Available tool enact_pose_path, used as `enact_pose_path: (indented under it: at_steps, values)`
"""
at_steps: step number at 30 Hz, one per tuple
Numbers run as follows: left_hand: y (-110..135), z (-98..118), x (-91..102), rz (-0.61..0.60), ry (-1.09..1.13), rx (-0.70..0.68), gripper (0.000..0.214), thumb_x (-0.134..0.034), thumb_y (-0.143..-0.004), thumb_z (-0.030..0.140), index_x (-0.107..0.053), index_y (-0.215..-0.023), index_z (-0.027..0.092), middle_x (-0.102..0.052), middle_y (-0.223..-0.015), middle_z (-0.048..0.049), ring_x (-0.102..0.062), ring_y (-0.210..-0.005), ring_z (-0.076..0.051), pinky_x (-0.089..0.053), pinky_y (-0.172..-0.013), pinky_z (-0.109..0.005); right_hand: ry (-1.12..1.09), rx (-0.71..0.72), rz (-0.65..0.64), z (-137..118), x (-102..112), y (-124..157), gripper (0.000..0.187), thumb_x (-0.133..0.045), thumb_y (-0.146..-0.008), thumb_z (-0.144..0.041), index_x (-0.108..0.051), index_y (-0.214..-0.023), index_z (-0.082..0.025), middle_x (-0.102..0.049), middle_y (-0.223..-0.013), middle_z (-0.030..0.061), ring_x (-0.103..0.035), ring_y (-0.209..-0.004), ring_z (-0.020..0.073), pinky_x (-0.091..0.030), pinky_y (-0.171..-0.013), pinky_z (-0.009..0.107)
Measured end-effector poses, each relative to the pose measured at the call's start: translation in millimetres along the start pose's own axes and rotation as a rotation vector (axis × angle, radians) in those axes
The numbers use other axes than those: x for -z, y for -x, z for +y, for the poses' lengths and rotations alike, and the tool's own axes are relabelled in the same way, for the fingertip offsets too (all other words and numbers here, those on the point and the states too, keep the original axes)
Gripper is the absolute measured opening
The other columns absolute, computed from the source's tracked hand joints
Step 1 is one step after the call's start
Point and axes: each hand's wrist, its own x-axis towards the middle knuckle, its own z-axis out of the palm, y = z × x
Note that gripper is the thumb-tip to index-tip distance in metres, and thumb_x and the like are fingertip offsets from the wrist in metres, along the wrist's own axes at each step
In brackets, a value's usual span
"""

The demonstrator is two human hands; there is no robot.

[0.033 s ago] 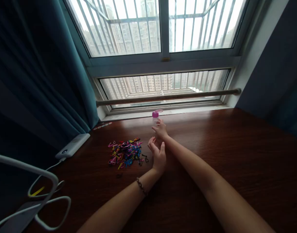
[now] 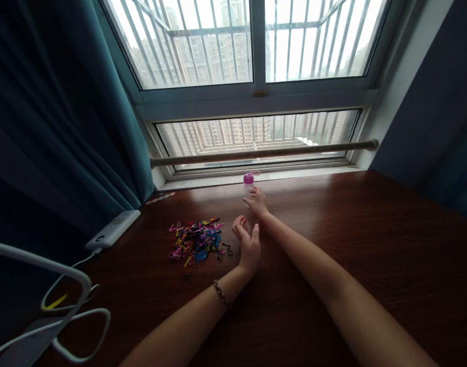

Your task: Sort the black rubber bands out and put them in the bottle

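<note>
A small clear bottle with a pink lid and a pink loop strap (image 2: 248, 179) stands at the back of the wooden table, near the window. My right hand (image 2: 257, 202) reaches out to it, fingers around its near right side, covering the lower body. Closer to me, my left hand (image 2: 249, 248) hovers over or rests on the table with thumb apart and fingers loosely curled, holding nothing. A dark bracelet (image 2: 220, 293) circles that wrist. Just left of this hand lies a pile of colourful small hair ties (image 2: 199, 240), with a few black ones loose at its edge.
A white power bank (image 2: 114, 229) with a cable lies at the left by the blue curtain (image 2: 122, 153). A white curved tube or thick cable (image 2: 80, 278) loops in the left foreground. A rail (image 2: 264, 153) crosses the window behind the table (image 2: 351, 244).
The bottle has shifted slightly to the right together with my right hand. My left hand and the pile of hair ties stay nearly where they were.
</note>
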Motion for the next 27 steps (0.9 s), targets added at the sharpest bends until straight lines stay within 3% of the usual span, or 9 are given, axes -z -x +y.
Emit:
enact_pose_path:
  at_steps: [6,10,13,18,23,27]
  values:
    - [3,-1,-1.2,-0.068,0.033,0.010,0.035,-0.049,-0.079,0.023,-0.036,-0.111,0.019,-0.037,-0.116,-0.0101,-0.043,-0.111,-0.020,-0.034,-0.097,-0.039,0.108,-0.056,0.202,54,112,-20,0.067,-0.066,-0.059,-0.031,-0.033,-0.115,-0.012,-0.057,-0.107,0.0141,-0.057,-0.088,0.0201,-0.045,-0.076,0.033]
    - [3,1,-1.0,-0.105,0.042,0.049,0.033,-0.048,-0.079,0.024,-0.037,-0.109,0.018,-0.041,-0.112,-0.0100,-0.043,-0.110,-0.020,-0.033,-0.097,-0.039,0.161,-0.064,0.246,83,158,-26,0.070,-0.069,-0.054,-0.033,-0.035,-0.113,-0.013,-0.059,-0.103,0.0137,-0.059,-0.082,0.0204,-0.047,-0.075,0.036]
    - [2,3,-1.1,-0.115,0.040,0.091,0.030,-0.048,-0.079,0.023,-0.039,-0.107,0.018,-0.043,-0.111,-0.0100,-0.044,-0.110,-0.020,-0.033,-0.096,-0.040,0.145,-0.056,0.228,96,171,-24,0.072,-0.069,-0.052,-0.037,-0.035,-0.112,-0.016,-0.061,-0.101,0.0118,-0.060,-0.079,0.0205,-0.049,-0.073,0.039]
    - [2,5,0.0,-0.129,-0.001,0.061,0.029,-0.048,-0.079,0.023,-0.041,-0.106,0.018,-0.045,-0.111,-0.0099,-0.045,-0.109,-0.019,-0.033,-0.097,-0.039,0.082,-0.017,0.174,105,172,-20,0.073,-0.069,-0.051,-0.040,-0.035,-0.112,-0.018,-0.060,-0.102,0.0110,-0.061,-0.081,0.0210,-0.049,-0.074,0.040]
    - [4,3,0.0,-0.163,-0.064,0.011,0.028,-0.047,-0.080,0.024,-0.042,-0.107,0.017,-0.047,-0.112,-0.0098,-0.045,-0.110,-0.019,-0.032,-0.098,-0.038,0.050,-0.029,0.141,104,173,-17,0.080,-0.069,-0.051,-0.044,-0.033,-0.117,-0.016,-0.058,-0.105,0.0131,-0.060,-0.083,0.0220,-0.049,-0.075,0.041]
    - [6,10,4.9,-0.173,-0.146,-0.075,0.029,-0.044,-0.082,0.024,-0.042,-0.110,0.017,-0.048,-0.113,-0.0095,-0.045,-0.110,-0.019,-0.030,-0.100,-0.038,0.110,-0.040,0.174,96,174,-8,0.094,-0.067,-0.053,-0.049,-0.020,-0.127,-0.015,-0.049,-0.118,0.0191,-0.057,-0.091,0.0262,-0.046,-0.078,0.043]
